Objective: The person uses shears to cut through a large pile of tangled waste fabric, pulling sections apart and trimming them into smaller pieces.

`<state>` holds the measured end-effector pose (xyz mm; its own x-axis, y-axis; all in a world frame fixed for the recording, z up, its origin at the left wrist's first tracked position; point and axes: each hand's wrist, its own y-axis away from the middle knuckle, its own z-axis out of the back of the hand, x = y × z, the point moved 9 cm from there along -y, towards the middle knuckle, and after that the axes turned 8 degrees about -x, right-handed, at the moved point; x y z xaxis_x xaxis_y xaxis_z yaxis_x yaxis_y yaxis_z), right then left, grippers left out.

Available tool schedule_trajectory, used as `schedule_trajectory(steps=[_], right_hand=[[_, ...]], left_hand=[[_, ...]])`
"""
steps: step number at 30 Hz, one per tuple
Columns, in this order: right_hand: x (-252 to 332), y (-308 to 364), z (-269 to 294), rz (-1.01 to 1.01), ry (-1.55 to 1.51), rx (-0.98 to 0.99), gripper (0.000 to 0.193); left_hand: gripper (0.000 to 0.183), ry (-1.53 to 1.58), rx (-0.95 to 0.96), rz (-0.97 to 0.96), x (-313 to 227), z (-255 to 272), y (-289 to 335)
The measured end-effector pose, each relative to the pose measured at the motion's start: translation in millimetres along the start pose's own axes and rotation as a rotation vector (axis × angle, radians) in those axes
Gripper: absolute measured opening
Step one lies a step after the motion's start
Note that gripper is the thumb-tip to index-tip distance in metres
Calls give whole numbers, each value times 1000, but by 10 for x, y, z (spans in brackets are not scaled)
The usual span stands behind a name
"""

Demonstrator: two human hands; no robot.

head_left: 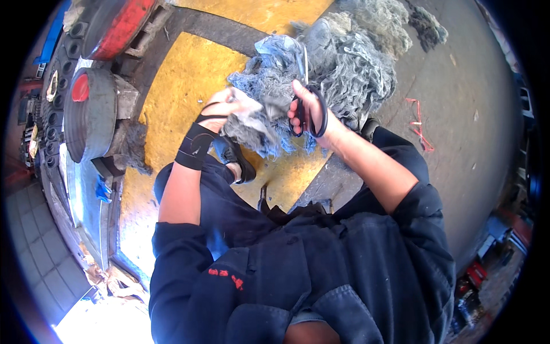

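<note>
Two hands are busy just above the person's knees, both clamped on something. Nearest, the dark blue work jacket (pixel 321 269) and trousers fill the lower part of the view, with a sandalled foot (pixel 236 157) on the yellow-painted floor (pixel 177 86).

The left hand (pixel 220 112), its wrist bound in a black wrap (pixel 195 143), is closed around a clump of grey-blue rag fibres (pixel 260 123), holding it up taut. The right hand (pixel 306 112) has its fingers through the loops of black-handled scissors (pixel 312 100), gripping them firmly; the blades point up and away into the cloth, and I cannot tell how far apart they stand.

My reading is that the cutting step is in hand: the clump is being snipped free or trimmed down. The next cut looks to call for the left hand keeping the fibres stretched and its fingers clear of the blades.

Just behind the hands lies the big heap of grey shredded waste (pixel 361 57), spreading over the grey concrete (pixel 458 143). Further left stands a round metal drum (pixel 91 112) with a red centre, and a scrap of red strapping (pixel 418 120) lies well off to the right.
</note>
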<state>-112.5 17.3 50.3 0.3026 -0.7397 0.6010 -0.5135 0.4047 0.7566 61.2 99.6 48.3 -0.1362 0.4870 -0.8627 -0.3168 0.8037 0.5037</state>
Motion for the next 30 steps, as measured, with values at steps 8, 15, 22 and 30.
schedule_trajectory(steps=[8,15,22,30], right_hand=[[83,100,184,139,418,2,57],[40,-35,541,162,361,-174,57],[-191,-38,585,227,620,-213,57],[-293,-150,1302,534,1054,-419,65]], left_hand=[[24,750,-360,-143,-127,1104,332],[33,360,-856,-424,-447,2657,1605],[35,-437,-1064,-300,1048,3382,3211],[26,-672,-1305,-104,1796,2919,4033]])
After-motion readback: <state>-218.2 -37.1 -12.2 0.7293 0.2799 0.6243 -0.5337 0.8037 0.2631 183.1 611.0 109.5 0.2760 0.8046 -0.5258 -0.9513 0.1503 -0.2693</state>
